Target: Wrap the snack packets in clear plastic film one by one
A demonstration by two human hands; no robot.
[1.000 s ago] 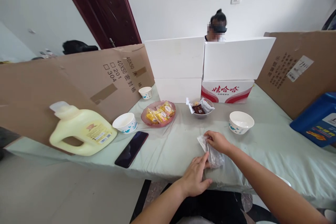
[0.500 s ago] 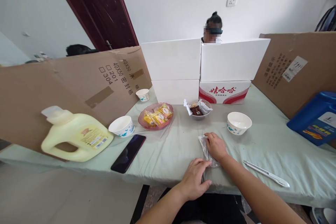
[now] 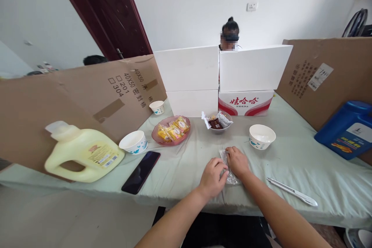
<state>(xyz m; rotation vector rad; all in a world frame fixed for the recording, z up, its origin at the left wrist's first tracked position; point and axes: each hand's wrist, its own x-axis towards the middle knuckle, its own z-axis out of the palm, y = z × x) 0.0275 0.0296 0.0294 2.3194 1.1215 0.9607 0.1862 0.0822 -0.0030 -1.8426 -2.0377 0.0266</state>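
A crinkled clear plastic bag (image 3: 233,179) lies on the cloth near the table's front edge, partly hidden by my hands. My right hand (image 3: 237,161) rests over its upper part, fingers bent down and closed on it. At the bag's left edge is my left hand (image 3: 213,176), its fingers curved and the thumb apart from them; the fingertips touch or nearly touch the plastic. A white paper bowl (image 3: 262,137) stands just beyond my right hand. To the right of my right forearm lies a white utility knife (image 3: 292,192).
At left are a yellow jug (image 3: 87,155), a phone (image 3: 141,172) and two more paper bowls (image 3: 134,142). A pink dish (image 3: 157,139) and a grey bowl (image 3: 221,130) hold wrapped snacks. White boxes (image 3: 188,68) and cardboard panels surround the table; a blue bottle (image 3: 345,130) stands right. A person sits behind.
My left hand has moved forward and slightly up along the bag's left edge, its fingers more curled. My right hand stays on the bag. The view has shifted slightly.
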